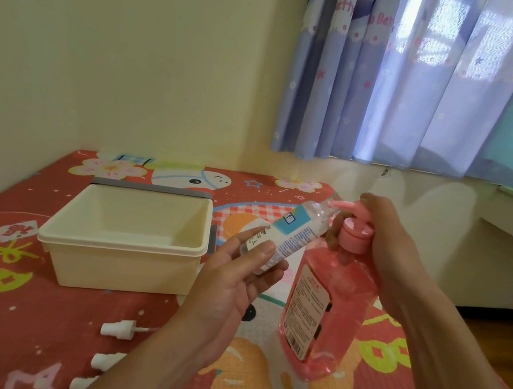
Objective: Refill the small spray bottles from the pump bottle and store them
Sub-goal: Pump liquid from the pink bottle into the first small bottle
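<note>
Mid-frame, the left hand [233,279] grips a small spray bottle [289,231] tilted against the spout of the pump bottle [327,309]. The right hand [385,251] clasps its pump. Filling seems underway; capping and storing remain.

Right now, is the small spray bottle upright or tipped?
Tipped: the left hand holds the small spray bottle slanted, its open mouth at the pump bottle's pink spout.

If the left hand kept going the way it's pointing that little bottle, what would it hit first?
Probably the pink spout of the pump bottle: the small spray bottle in the left hand aims its mouth there. The right hand sits behind.
</note>
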{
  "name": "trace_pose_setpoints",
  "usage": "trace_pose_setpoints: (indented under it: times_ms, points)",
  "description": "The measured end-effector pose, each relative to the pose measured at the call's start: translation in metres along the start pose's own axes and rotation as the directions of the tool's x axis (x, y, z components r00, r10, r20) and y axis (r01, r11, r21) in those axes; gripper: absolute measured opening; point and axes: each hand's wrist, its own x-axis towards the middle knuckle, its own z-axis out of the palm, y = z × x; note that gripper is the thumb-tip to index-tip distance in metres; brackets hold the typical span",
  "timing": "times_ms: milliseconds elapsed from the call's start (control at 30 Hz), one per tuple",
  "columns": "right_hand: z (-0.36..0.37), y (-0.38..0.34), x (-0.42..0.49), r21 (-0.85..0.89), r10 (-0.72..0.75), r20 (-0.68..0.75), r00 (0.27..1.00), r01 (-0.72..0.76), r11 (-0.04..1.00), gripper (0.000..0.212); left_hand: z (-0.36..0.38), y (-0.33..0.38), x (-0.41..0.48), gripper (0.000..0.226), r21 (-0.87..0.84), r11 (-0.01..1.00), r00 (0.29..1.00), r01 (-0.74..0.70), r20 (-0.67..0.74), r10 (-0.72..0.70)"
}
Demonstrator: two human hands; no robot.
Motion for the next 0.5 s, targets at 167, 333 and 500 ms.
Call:
trace_pose_setpoints:
  times_ms: [167,333,500]
  points:
    - [0.0001,0.0003,-0.0003,-0.027,0.011,-0.004,1.000,-0.011,1.000,0.055,-0.0013,0.0005,0.0002,0.048,0.007,1.000,1.000,-0.001,0.002,0.001]
    - [0.0010,-0.0008,-0.0021,-0.031,0.002,-0.037,0.999,-0.003,1.000,0.048,-0.0011,-0.0009,0.0001,0.049,0.000,1.000,1.000,0.005,-0.001,-0.005]
    - [-0.0006,0.0016,-0.0008,0.010,-0.015,0.021,1.000,0.015,1.000,0.056,-0.0014,0.0004,-0.0013,0.048,-0.031,1.000,1.000,0.007,0.006,-0.007]
